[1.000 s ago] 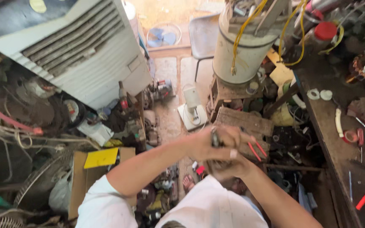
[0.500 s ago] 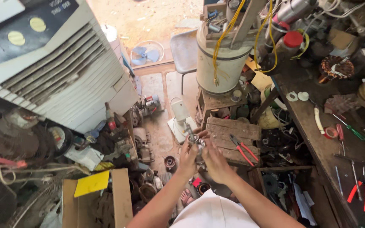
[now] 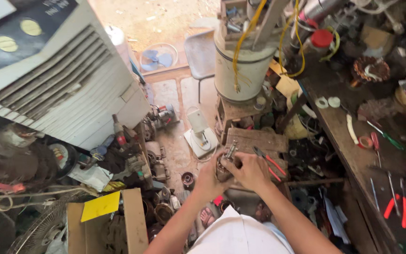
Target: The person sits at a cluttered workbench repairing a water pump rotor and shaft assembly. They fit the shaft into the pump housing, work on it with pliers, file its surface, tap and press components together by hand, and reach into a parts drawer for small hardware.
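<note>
I am gripping a small motor part (image 3: 225,165) with both hands, left hand (image 3: 209,181) and right hand (image 3: 250,170) closed around it, above the wooden stool (image 3: 254,139), its shaft pointing up and away from me.

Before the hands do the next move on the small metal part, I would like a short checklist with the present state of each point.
1. Both hands on the part: left hand and right hand both grip the small metal part. Ok.
2. Part supported: it is held in the air above the wooden block, not resting on it. Not ok if a firm base is needed.
3. Tool near: red-handled pliers lie on the block beside the right hand. Ok.
4. Fingers away from the protruding shaft tip: cannot tell, too small.
5. Space below: the floor is crowded with motor parts. Not ok if the part drops.
</note>
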